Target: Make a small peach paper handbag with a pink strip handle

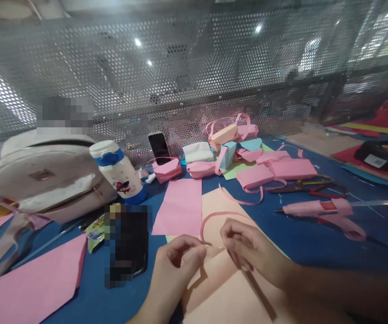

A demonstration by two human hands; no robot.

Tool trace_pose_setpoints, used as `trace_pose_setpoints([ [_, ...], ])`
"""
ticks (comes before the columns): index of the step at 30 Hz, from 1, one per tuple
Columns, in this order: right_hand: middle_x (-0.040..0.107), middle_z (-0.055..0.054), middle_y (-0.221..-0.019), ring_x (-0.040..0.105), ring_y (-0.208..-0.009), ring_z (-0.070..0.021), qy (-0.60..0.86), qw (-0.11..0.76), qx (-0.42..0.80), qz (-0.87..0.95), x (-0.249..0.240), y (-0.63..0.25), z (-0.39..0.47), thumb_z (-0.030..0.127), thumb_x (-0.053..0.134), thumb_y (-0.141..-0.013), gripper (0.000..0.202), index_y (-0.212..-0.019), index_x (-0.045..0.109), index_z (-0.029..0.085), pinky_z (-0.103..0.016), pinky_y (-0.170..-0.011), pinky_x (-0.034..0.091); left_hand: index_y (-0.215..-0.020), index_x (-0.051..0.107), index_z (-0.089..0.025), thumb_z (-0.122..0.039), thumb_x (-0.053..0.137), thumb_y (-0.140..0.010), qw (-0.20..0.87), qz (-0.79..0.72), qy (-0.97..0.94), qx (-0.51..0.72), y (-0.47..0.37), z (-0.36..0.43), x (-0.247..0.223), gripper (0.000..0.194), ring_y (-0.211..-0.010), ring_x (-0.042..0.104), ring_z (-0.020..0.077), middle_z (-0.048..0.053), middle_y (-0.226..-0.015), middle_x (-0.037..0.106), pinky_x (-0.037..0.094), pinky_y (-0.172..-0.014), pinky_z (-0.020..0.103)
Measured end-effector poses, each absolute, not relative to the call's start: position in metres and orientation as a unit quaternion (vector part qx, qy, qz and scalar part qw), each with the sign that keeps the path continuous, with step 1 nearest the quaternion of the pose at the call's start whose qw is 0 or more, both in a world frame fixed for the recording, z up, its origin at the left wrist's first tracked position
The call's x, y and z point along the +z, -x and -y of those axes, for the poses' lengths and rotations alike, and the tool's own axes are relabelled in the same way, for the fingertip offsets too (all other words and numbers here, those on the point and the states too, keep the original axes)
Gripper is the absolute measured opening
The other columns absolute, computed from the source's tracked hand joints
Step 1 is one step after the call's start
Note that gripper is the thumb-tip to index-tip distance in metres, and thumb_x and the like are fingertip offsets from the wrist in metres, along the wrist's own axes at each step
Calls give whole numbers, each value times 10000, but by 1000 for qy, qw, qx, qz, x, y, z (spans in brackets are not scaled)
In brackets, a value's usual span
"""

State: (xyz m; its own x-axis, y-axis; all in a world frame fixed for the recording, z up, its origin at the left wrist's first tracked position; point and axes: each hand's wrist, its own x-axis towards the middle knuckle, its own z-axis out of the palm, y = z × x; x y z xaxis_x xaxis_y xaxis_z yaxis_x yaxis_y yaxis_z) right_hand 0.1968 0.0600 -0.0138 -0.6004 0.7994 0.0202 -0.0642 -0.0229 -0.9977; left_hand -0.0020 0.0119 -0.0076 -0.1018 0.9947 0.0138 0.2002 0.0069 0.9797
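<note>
My left hand [180, 265] pinches the left part of the upper edge of a folded peach paper [214, 274], thumb against fingers. At the same edge, a little to the right, my right hand [248, 249] has its fingers closed on the paper. A thin pink strip [226, 214] arches just behind both hands, over a flat peach sheet [216, 202]. Beside that sheet, to the left, lies a pink sheet [180, 207]. The fingertips of my right hand are partly hidden behind its knuckles.
A pink glue gun [322, 209] and scissors [302, 186] lie right. Small pink paper bags [254, 175] stand behind. On the left are a white bottle [116, 171], a backpack [55, 175], a dark phone [135, 243] and pink paper [38, 279]. A perforated metal panel [180, 90] closes the back.
</note>
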Motion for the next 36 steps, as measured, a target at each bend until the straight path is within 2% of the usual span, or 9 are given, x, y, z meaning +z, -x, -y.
trace_pose_setpoints([
  [8,526,46,-598,421,-477,-65,316,350,659,586,-23,-201,-64,433,695,-869,274,-799,622,179,-176,-422,291,-731,721,-182,-370,720,-791,423,-553,-543,469,4,-12,-20,197,-616,619,154,30,-687,715,454,-562,208],
  [14,553,20,-620,423,-455,-66,326,372,652,574,-21,-199,-67,480,740,-802,325,-787,701,158,-207,-413,285,-722,717,-181,-338,730,-782,433,-556,-529,473,1,-10,-13,168,-648,627,149,22,-708,717,440,-577,195],
  [20,558,29,-651,442,-503,-73,313,393,642,579,-15,-199,-67,391,772,-790,235,-781,686,172,-211,-429,287,-730,722,-182,-332,721,-783,422,-547,-544,476,2,-10,-15,159,-631,628,145,23,-705,725,439,-563,193],
  [24,560,26,-664,448,-531,-83,307,395,636,587,-11,-200,-65,377,785,-779,249,-750,651,169,-219,-431,281,-723,717,-177,-331,707,-790,416,-559,-535,477,1,-10,-13,168,-651,633,149,23,-708,726,450,-596,201],
  [27,558,25,-659,442,-530,-89,312,374,641,593,-11,-202,-64,432,756,-811,301,-773,610,171,-218,-441,278,-729,718,-180,-324,702,-793,417,-553,-546,471,3,-11,-14,158,-652,637,147,19,-706,725,450,-593,196],
  [30,544,41,-646,421,-525,-92,299,362,644,604,-13,-204,-62,488,639,-911,318,-842,533,196,-220,-468,292,-741,720,-183,-330,699,-802,417,-549,-552,469,4,-12,-17,161,-662,644,151,22,-719,729,459,-600,202],
  [36,474,43,-721,429,-649,-125,272,368,597,659,-14,-207,-58,540,418,-1020,354,-867,439,221,-260,-621,358,-735,715,-179,-336,711,-794,429,-555,-535,470,0,-9,-8,168,-659,632,143,18,-717,725,451,-602,198],
])
